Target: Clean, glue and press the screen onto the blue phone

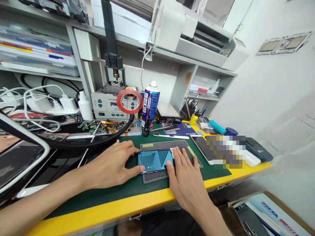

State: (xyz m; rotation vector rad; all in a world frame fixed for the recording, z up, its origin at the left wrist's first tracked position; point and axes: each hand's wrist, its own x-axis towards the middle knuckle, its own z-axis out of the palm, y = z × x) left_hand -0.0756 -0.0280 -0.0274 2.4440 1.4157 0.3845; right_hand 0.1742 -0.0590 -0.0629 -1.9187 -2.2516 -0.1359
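Observation:
A phone (156,160) with a glossy blue reflective face lies flat, lengthwise, on a grey perforated mat (154,178). My left hand (118,160) holds the phone's left end, thumb on the near corner and forefinger at the far corner. Over the right end rests my right hand (183,175), its thumb on the blue face and its fingers close together. A small white piece (171,150) shows at these fingertips; most of it is hidden, so I cannot tell what it is.
Behind the mat lie a white toothbrush (171,136) and tweezers (162,128), near a blue spray can (150,105). Red tape (129,101) hangs before a rework station (108,106). A black hose (98,144) crosses the left side. Right of the mat lies a white-framed tablet (202,149).

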